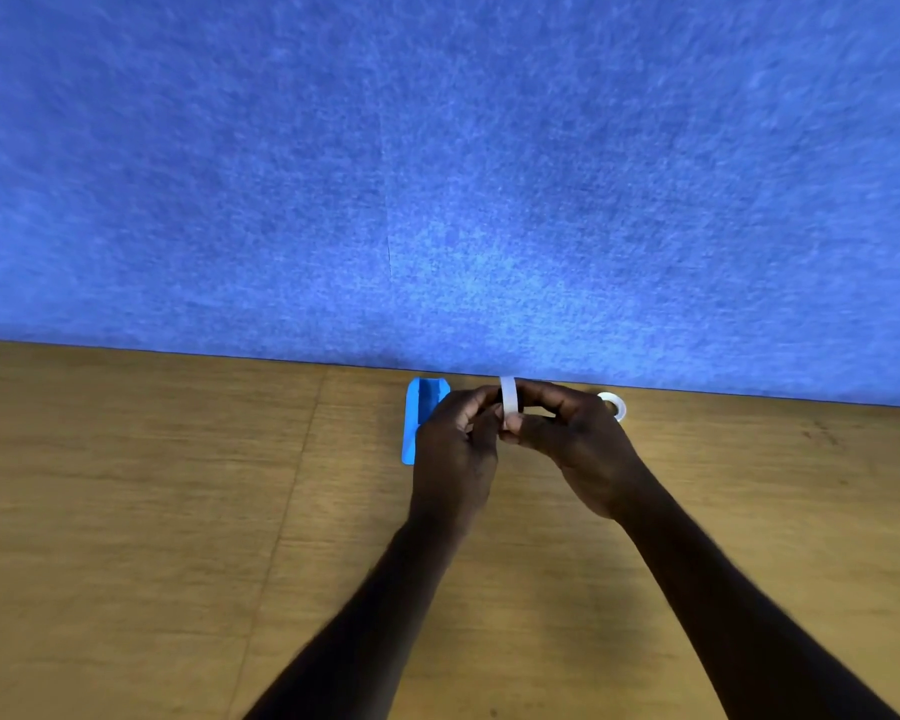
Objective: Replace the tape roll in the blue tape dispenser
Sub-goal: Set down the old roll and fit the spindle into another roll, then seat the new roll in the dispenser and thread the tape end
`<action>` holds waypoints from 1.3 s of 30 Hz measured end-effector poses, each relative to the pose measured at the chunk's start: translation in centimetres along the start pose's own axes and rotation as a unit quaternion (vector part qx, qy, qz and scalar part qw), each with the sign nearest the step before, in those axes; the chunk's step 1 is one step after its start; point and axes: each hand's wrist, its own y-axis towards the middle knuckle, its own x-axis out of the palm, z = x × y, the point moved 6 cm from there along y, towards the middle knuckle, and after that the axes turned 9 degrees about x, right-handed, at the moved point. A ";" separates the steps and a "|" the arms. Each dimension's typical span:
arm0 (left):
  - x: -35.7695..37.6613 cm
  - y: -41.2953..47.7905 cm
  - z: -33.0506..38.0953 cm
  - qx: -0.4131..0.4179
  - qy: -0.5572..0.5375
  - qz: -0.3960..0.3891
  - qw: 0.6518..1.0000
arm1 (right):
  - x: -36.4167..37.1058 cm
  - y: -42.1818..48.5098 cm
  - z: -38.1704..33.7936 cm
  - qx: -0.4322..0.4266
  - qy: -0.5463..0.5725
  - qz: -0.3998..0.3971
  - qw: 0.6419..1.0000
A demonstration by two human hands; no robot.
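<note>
A white tape roll (509, 394) stands on edge between my two hands, raised a little above the wooden table. My left hand (455, 449) and my right hand (572, 439) both pinch it with their fingertips. The blue tape dispenser (418, 413) lies on the table just left of my left hand, which hides its right side. A second white tape roll (614, 406) rests flat on the table behind my right hand, partly covered by my knuckles.
The wooden table (178, 511) spreads out to both sides. A blue felt wall (437, 174) rises straight from the table's far edge, right behind the dispenser and the rolls.
</note>
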 end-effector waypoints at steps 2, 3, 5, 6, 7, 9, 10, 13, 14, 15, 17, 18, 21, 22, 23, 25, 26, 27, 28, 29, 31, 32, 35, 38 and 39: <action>0.1 -0.1 -0.3 -0.012 -0.002 -0.008 1.000 | 0.1 0.1 0.1 0.002 -0.007 -0.002 1.000; 0.1 -0.1 -0.5 -0.019 -0.005 -0.011 1.000 | 0.1 0.1 0.2 0.002 -0.007 0.000 1.000; 0.1 -0.1 -0.8 -0.032 -0.006 -0.017 0.999 | 0.1 0.1 0.4 0.006 -0.001 0.002 1.000; 0.0 -0.1 -0.9 -0.036 -0.008 -0.021 0.999 | 0.1 0.1 0.5 0.009 0.003 0.000 1.000; 0.0 0.0 -0.9 -0.042 -0.013 -0.024 0.999 | 0.2 0.2 0.6 0.011 0.004 -0.003 1.000; -0.2 0.0 -0.9 -0.051 -0.026 -0.028 0.998 | 0.2 0.3 0.5 0.021 0.004 0.002 1.000; -0.3 0.1 -0.8 -0.048 -0.027 -0.030 0.998 | 0.1 0.4 0.3 0.027 -0.001 0.006 1.000; -0.8 0.3 -0.6 -0.028 -0.010 -0.035 0.999 | 0.2 0.8 -0.2 0.026 -0.039 -0.009 0.999; -0.9 0.3 -0.5 -0.024 -0.005 -0.034 0.999 | 0.3 0.9 -0.3 0.025 -0.041 -0.020 0.999; -1.2 0.4 -0.6 -0.021 -0.002 -0.034 0.999 | 0.4 1.0 -0.4 0.025 -0.036 -0.030 0.999; -1.6 0.3 -0.9 -0.020 -0.001 -0.033 0.999 | 0.5 1.3 -0.4 0.027 -0.022 -0.046 0.998; -1.9 0.3 -1.1 -0.021 -0.003 -0.030 0.999 | 0.6 1.6 -0.4 0.029 -0.016 -0.047 0.998; -3.0 0.5 -2.2 -0.028 -0.009 -0.015 0.999 | 0.9 2.8 0.2 0.050 0.005 -0.014 0.999; -3.5 0.6 -2.6 -0.031 -0.008 -0.009 0.999 | 1.1 3.2 0.4 0.058 0.008 -0.004 0.998; -4.0 0.7 -3.1 -0.034 -0.006 -0.004 0.999 | 1.5 3.5 0.5 0.062 0.007 0.001 0.998; -5.0 0.7 -4.3 -0.042 -0.003 -0.001 0.999 | 2.2 4.1 0.6 0.060 -0.009 -0.001 0.998; -5.4 0.7 -4.8 -0.043 0.000 -0.003 0.999 | 2.5 4.4 0.7 0.060 -0.020 -0.002 0.998; -5.7 0.8 -5.2 -0.042 0.003 -0.008 0.999 | 2.9 4.7 0.7 0.059 -0.033 0.000 0.998; -6.0 0.9 -5.6 -0.040 0.004 -0.016 0.999 | 3.2 5.0 0.8 0.059 -0.050 0.005 0.997; -6.2 0.9 -5.8 -0.035 0.007 -0.027 0.999 | 3.4 5.2 0.8 0.058 -0.069 0.014 0.996; -6.4 1.2 -6.2 -0.021 0.023 -0.062 0.998 | 3.8 5.8 1.0 0.054 -0.108 0.035 0.992; -6.5 1.3 -6.4 -0.018 0.028 -0.082 0.996 | 3.9 6.1 1.0 0.050 -0.129 0.046 0.989; -6.4 1.5 -7.2 -0.020 0.018 -0.131 0.991 | 3.9 6.6 1.1 0.037 -0.196 0.070 0.977; -6.3 1.7 -7.5 -0.019 -0.005 -0.160 0.987 | 4.0 7.0 0.9 0.027 -0.246 0.089 0.965; -6.2 1.8 -7.5 -0.017 -0.011 -0.167 0.986 | 4.0 7.2 0.9 0.024 -0.251 0.091 0.964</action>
